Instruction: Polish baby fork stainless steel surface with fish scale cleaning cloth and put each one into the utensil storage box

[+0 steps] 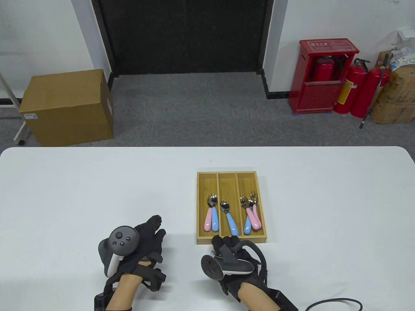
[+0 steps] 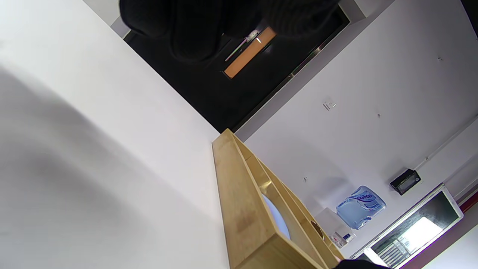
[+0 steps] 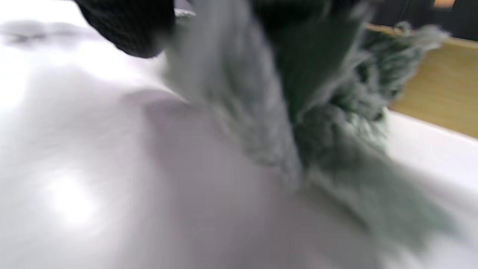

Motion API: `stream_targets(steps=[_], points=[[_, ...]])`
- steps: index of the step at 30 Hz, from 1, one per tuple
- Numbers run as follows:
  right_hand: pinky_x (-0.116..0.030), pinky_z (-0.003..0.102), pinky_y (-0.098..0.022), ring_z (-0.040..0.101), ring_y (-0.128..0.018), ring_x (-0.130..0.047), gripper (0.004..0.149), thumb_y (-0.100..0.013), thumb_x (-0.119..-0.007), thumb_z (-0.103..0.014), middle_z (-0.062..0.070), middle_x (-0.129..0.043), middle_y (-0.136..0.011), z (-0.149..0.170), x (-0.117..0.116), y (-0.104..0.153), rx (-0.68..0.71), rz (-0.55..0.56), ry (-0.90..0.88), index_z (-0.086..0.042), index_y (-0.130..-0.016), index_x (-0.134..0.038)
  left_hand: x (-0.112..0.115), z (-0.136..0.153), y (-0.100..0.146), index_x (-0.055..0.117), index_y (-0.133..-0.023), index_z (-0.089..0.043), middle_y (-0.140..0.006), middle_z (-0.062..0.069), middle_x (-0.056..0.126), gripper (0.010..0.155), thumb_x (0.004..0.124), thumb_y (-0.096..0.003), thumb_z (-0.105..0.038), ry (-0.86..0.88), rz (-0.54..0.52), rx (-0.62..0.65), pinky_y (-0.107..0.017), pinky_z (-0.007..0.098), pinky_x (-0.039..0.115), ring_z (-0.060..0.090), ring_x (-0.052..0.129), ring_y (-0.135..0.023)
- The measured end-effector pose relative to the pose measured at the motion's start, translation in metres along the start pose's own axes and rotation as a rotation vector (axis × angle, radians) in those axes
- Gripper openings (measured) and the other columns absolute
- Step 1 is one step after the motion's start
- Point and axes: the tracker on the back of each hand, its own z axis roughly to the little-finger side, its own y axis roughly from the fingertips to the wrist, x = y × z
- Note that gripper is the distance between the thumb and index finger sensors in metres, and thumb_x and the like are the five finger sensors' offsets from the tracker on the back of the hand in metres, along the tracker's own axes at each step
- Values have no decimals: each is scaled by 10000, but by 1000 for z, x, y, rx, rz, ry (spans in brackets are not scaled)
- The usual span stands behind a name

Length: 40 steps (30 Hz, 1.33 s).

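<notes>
The wooden utensil storage box lies on the white table right of centre, with three long compartments. Two baby forks, pink and blue handled, lie in its left compartment. One blue fork is in the middle one, and three forks are in the right one. My right hand sits just in front of the box's near wall and grips a grey-green cleaning cloth, which hangs blurred onto the table. My left hand rests to the left of the box with its fingers straight, holding nothing.
The box's side wall shows in the left wrist view, its front wall in the right wrist view. A black cable trails at the bottom right. Beyond the table stand a cardboard box and a red extinguisher cabinet.
</notes>
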Motion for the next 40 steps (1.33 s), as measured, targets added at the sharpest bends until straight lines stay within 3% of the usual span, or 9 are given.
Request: stream_targets(steps=[3,7,9,15,20,30,40], points=[[-359,689,-647,487,-941,-432,770,-423,-685,-572,184,-295,-1102,15,5,7,-14,-67,-112,-9,-947,-665,4,0,-1,584,-1063,-180,-1025,136,749,602,724,-520,-401,-18,12,3,-712,662,367,452,642,-994],[-310,720,-652,567,-963,-296,822,-391,-752,-605,201,-241,-1106,49,14,18,-1,-5,-461,-73,-998,-599,8,-3,1,515,-1098,-264,-1149,54,601,634,728,-524,-431,-67,10,43,-741,633,320,420,543,-1063],[-266,744,-650,594,-954,-229,835,-389,-762,-604,213,-218,-1104,63,16,25,-26,36,-553,-80,-1011,-572,11,-6,1,488,-1111,-309,-1209,-6,476,678,766,-515,-474,-92,41,75,-757,620,259,398,437,-1110],[-292,743,-650,588,-955,-294,848,-419,-683,-635,229,-270,-1105,111,19,52,-244,391,-581,-112,-1043,-445,24,-21,4,382,-1146,-352,-1261,-77,267,793,744,-499,-634,-258,70,163,-755,629,182,380,245,-1169],[-310,747,-644,569,-954,-304,881,-424,-675,-643,288,-292,-1060,128,17,57,-349,518,-393,-80,-1034,-380,35,-28,2,259,-1168,-350,-1274,-67,148,875,646,-493,-750,-294,111,195,-686,657,39,400,24,-1154],[-205,709,-645,533,-959,-192,924,-432,-635,-661,273,-177,-1045,120,-1,41,-382,356,-358,-56,-1022,-264,50,-20,5,175,-1158,-272,-1249,3,92,943,592,-494,-795,-426,186,163,-682,627,35,345,-14,-1141],[-191,717,-637,538,-964,-200,897,-431,-635,-650,255,-207,-1072,123,-7,43,-397,339,-406,-73,-1031,-299,50,-19,6,187,-1158,-270,-1248,14,106,931,593,-496,-784,-420,194,147,-666,635,21,366,-11,-1134]])
